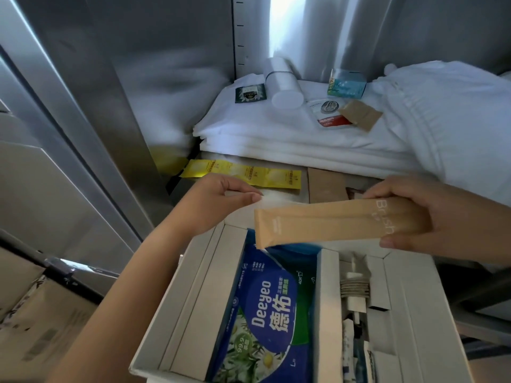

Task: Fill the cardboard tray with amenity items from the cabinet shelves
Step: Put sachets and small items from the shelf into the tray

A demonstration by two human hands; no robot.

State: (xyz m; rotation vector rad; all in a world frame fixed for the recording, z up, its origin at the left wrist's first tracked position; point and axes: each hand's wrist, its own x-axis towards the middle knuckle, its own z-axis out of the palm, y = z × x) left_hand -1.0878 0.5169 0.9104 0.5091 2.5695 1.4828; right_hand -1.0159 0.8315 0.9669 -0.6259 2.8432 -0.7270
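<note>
The tan brush packet point(326, 223) hung crosswise over the cardboard tray's point(193, 299) far end, long axis left to right, free end pointing left, its right end pinched by the right hand point(442, 217), while the left hand point(218, 200) gripped the tray's far rim.

2 hands (left hand point(217, 201), right hand point(448, 217)), 1 brush pkt point(326, 222), 1 wipes pk point(265, 313), 1 tray point(193, 288)

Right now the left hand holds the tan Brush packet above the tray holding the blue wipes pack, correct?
No: the head view shows the right hand holds the tan Brush packet above the tray holding the blue wipes pack.
</note>
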